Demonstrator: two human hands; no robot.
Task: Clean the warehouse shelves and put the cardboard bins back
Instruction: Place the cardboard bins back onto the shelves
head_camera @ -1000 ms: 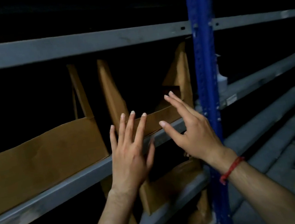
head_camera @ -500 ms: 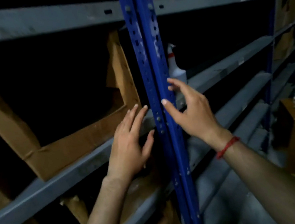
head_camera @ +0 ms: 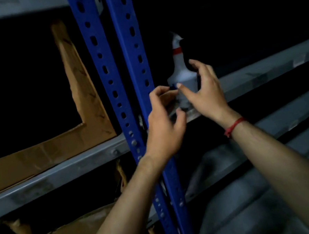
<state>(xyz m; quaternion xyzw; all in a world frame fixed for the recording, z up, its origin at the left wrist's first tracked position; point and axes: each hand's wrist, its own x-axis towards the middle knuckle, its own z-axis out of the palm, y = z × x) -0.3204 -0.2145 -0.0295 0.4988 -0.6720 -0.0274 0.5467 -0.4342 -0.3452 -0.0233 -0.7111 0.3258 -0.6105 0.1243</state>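
Here, dusty grey shelves (head_camera: 66, 169) on blue uprights (head_camera: 130, 38), dim.

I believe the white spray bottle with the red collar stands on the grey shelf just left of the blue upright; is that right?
Not quite. The head view shows the white spray bottle with the red collar standing on the grey shelf just right of the blue upright, not left of it.

The right hand (head_camera: 205, 95) covers part of the spray bottle (head_camera: 180, 71).
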